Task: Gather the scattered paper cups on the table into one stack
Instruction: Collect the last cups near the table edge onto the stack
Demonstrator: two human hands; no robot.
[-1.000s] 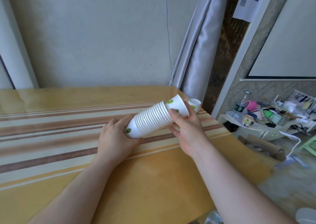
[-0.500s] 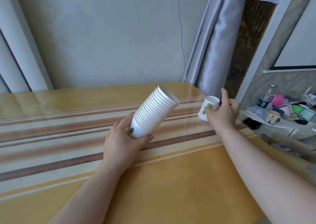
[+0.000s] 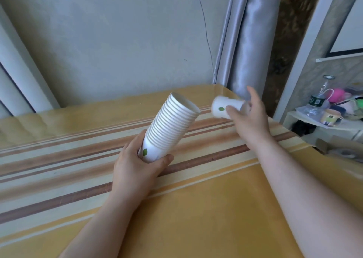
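Gripping the stack [image 3: 172, 126], left hand [image 3: 137, 167]; right hand [image 3: 249, 118] clasps a single cup [image 3: 225, 108].

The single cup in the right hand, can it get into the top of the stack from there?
Probably yes. The right hand holds the single cup in the air just right of the stack, whose open mouth tilts toward it. Nothing lies between them.

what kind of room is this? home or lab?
Likely a home living or dining room, not a lab: a table under a striped cloth, a grey curtain against the wall, and a cluttered side shelf with a water bottle and mugs.
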